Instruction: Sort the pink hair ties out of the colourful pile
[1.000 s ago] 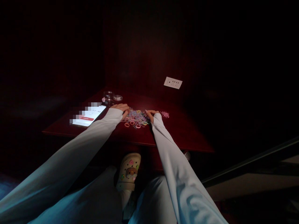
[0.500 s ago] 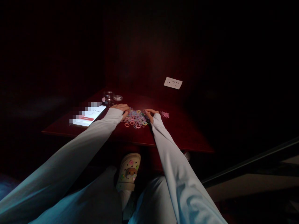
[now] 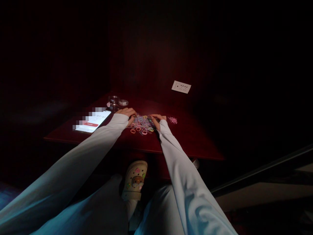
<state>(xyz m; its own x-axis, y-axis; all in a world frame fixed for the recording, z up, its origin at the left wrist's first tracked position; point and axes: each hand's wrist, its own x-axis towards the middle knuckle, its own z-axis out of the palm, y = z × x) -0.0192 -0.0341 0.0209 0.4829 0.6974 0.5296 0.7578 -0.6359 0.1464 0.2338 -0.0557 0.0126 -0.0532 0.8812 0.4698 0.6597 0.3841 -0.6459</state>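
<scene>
A loose heap of small, many-coloured elastic bands [image 3: 142,123] lies on the dark red table [image 3: 186,140]. My left hand [image 3: 127,113] rests at the heap's left edge, its fingers bent and the thumb apart from them. On the other side, my right hand [image 3: 158,119] reaches over the right edge of the bands with index finger and thumb spread. I see no band held in either hand, though the fingertips are small and dim. To the right of my right hand is a separate little pile of pink bands [image 3: 173,120].
A lit phone [image 3: 94,122] lies left of my left forearm. Behind it stand a clear jar [image 3: 113,101] and a round clear lid [image 3: 123,102]. A wall socket [image 3: 181,87] is at the back. Below the table's front edge shows a clog [image 3: 135,179].
My right hand's fingers have shifted slightly over the heap, with index finger and thumb further apart. My left hand has barely moved. The phone's timer has advanced.
</scene>
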